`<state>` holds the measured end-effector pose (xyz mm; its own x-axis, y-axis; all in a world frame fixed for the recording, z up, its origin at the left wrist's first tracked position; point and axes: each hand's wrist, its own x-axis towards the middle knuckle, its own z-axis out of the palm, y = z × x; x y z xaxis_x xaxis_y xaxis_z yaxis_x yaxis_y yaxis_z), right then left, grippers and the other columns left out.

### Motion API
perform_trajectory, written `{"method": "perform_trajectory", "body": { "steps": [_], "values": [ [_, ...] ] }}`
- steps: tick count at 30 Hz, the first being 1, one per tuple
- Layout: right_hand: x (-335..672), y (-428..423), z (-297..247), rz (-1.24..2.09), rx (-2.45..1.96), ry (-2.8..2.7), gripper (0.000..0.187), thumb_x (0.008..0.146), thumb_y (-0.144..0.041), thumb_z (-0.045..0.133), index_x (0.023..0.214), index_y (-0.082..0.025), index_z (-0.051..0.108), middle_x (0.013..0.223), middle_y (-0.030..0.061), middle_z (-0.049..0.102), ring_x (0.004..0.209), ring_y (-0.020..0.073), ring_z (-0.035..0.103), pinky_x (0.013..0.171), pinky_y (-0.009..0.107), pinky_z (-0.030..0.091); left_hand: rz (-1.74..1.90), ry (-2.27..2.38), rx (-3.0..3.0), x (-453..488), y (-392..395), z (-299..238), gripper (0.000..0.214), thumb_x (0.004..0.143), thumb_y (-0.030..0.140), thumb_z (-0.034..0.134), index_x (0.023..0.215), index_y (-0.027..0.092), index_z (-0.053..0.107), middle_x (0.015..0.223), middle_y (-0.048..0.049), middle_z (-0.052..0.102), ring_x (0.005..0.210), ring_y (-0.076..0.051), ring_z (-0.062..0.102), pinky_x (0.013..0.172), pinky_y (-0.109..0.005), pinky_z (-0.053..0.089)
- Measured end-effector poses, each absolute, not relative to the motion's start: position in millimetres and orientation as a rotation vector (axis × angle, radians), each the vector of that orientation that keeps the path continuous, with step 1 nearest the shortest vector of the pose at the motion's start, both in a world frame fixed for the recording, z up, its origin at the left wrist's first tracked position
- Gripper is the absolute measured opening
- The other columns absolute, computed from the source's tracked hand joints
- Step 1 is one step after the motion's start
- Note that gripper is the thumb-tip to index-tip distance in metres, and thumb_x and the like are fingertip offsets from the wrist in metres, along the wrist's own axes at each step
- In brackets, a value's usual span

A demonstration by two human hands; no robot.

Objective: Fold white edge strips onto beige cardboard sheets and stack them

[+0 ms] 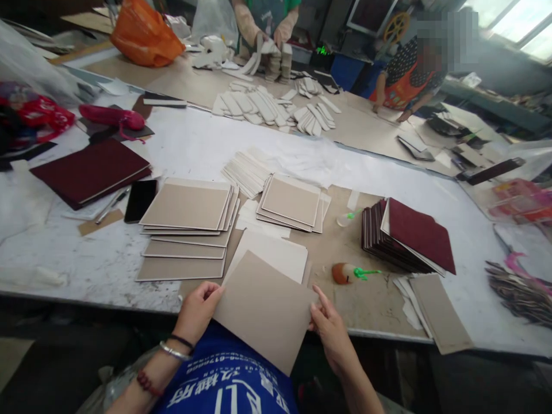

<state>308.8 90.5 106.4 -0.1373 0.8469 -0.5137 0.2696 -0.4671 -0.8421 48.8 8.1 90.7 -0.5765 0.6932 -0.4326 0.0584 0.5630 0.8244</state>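
Observation:
I hold a grey-brown cardboard sheet tilted over my lap at the table's near edge. My left hand grips its left edge, with bracelets on the wrist. My right hand pinches its right edge, fingers closed on the board. Just beyond the sheet lie white sheets. Stacks of similar grey boards sit to the left, and another stack lies further back in the middle.
A pile of dark red covers stands at right, a glue bottle with a green tip beside it. A dark red folder and a phone lie left. Two other people work with white strips at the far table.

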Motion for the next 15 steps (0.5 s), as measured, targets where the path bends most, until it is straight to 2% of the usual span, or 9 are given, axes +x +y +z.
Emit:
{"method": "perform_trajectory", "body": {
  "steps": [2, 5, 8, 11, 15],
  "values": [
    [309.0, 84.5, 104.6, 1.698, -1.688, -1.078, 0.065, 0.07, -0.042, 0.06, 0.124, -0.013, 0.041, 0.063, -0.0032, 0.056, 0.051, 0.0098, 0.048, 0.051, 0.023, 0.04, 0.999, 2.003, 0.606, 48.0, 7.4, 90.2, 0.039, 0.058, 0.055, 0.055, 0.061, 0.016, 0.056, 0.056, -0.0001, 0.056, 0.057, -0.016, 0.05, 0.053, -0.025, 0.039],
    [308.8, 80.8, 102.1, 1.711, -1.701, -1.001, 0.043, 0.066, -0.041, 0.064, 0.097, -0.013, 0.054, 0.072, 0.0015, 0.06, 0.058, 0.0108, 0.052, 0.055, 0.023, 0.042, 0.975, 2.01, 0.596, 46.4, 7.1, 89.6, 0.039, 0.058, 0.055, 0.054, 0.061, 0.016, 0.056, 0.056, 0.0, 0.055, 0.056, -0.015, 0.049, 0.051, -0.024, 0.038],
    [304.8, 84.2, 97.9, 1.66, -1.72, -1.127, 0.031, 0.066, -0.043, 0.063, 0.076, -0.015, 0.052, 0.063, -0.0004, 0.056, 0.059, 0.0123, 0.052, 0.051, 0.022, 0.042, 0.963, 2.041, 0.579, 43.2, 12.7, 86.8, 0.038, 0.059, 0.054, 0.053, 0.062, 0.016, 0.055, 0.054, 0.0007, 0.054, 0.054, -0.015, 0.048, 0.05, -0.024, 0.038],
    [295.5, 95.0, 90.3, 1.603, -1.787, -1.24, 0.037, 0.066, -0.047, 0.058, 0.085, -0.018, 0.047, 0.055, -0.0049, 0.049, 0.05, 0.0123, 0.05, 0.041, 0.021, 0.039, 0.965, 2.092, 0.574, 39.1, 25.6, 81.9, 0.036, 0.059, 0.052, 0.052, 0.063, 0.017, 0.055, 0.057, 0.0002, 0.056, 0.057, -0.016, 0.05, 0.053, -0.025, 0.039],
    [281.7, 114.4, 76.6, 1.554, -1.764, -1.364, 0.06, 0.068, -0.045, 0.055, 0.115, -0.016, 0.034, 0.058, -0.0069, 0.047, 0.047, 0.0118, 0.048, 0.04, 0.022, 0.038, 0.95, 2.166, 0.587, 35.4, 45.0, 76.2, 0.029, 0.059, 0.046, 0.051, 0.062, 0.017, 0.056, 0.058, 0.0, 0.057, 0.061, -0.016, 0.051, 0.057, -0.025, 0.039]
  ]
}}
